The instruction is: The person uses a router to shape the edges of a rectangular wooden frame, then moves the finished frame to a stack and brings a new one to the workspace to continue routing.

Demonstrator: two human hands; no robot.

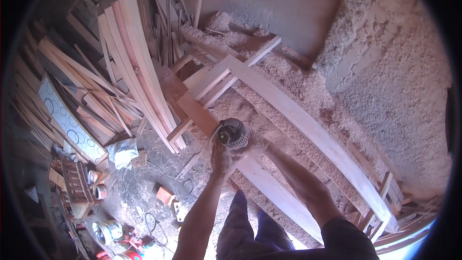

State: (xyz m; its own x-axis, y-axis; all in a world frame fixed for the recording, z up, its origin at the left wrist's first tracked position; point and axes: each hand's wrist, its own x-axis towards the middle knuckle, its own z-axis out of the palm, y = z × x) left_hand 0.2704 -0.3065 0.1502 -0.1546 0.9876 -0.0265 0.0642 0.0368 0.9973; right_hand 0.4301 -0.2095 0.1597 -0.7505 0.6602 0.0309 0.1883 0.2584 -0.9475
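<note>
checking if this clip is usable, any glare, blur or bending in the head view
Head view: glare whitens patches along the lower edge; the long board bows, likely from fisheye distortion, and the corners are black; the right hand beside the power tool looks blurred, from motion or dust I cannot tell.

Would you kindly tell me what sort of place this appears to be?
It looks like a woodworking shop, judging by the stacked timber planks, the heaps of pale wood shavings, and the power tool over a long board.

Woodworking shop (sawdust underfoot, stacked planks)
</note>
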